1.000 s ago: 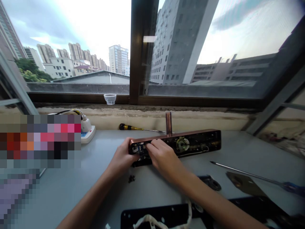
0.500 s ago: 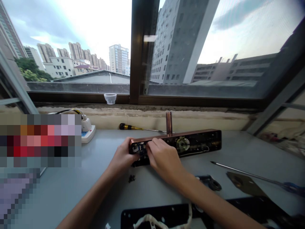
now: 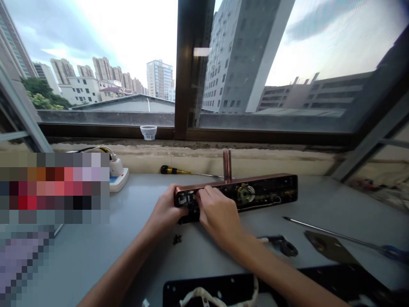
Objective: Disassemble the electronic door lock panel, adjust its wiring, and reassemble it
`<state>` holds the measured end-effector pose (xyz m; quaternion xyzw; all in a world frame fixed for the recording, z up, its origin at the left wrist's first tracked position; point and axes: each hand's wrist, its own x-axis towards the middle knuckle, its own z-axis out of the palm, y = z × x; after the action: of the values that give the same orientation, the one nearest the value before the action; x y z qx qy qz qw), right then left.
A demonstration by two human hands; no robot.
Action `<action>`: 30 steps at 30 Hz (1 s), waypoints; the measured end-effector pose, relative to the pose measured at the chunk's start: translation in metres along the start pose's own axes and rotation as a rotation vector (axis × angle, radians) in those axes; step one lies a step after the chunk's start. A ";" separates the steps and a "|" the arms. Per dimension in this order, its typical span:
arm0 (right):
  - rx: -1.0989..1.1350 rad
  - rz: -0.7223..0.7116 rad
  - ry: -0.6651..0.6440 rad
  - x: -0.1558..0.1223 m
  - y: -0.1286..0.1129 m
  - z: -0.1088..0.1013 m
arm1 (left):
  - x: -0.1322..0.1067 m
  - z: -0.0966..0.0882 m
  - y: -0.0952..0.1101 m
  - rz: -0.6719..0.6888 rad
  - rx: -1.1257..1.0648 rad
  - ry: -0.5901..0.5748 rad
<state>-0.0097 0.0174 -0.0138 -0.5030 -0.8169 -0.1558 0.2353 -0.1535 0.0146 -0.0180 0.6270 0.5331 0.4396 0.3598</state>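
Observation:
A long copper-coloured housing [image 3: 270, 196] stands on its side, its dark open face toward me, with a copper tube [image 3: 227, 165] rising from the top edge. My left hand [image 3: 166, 205] grips its left end, thumb at the front. Inside that end a small circuit board [image 3: 188, 198] with a pale connector shows. My right hand [image 3: 219, 213] reaches in beside the board, fingers bent and together; their tips and anything between them are hidden. Right of these knuckles is a round metal part [image 3: 246, 193]. Small dark screws [image 3: 177, 239] lie below my left hand.
Behind the housing lies a yellow-black screwdriver [image 3: 174, 170]; another long screwdriver [image 3: 335, 236] is at right, near a flat plate [image 3: 329, 247]. Black panels [image 3: 188, 283] with a pale cable lie in front. A power strip [image 3: 119, 181] sits left, a clear cup [image 3: 148, 132] on the sill.
My right wrist and forearm have shifted slightly to the left, showing more of the dark cabled part beside them. My left hand keeps its hold, and the housing has barely moved.

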 end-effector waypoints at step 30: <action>0.012 -0.074 0.116 -0.001 0.004 -0.001 | 0.000 0.001 0.000 0.013 0.003 -0.024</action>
<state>-0.0054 0.0182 -0.0134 -0.4610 -0.8209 -0.1884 0.2795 -0.1530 0.0147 -0.0186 0.6365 0.5251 0.4334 0.3623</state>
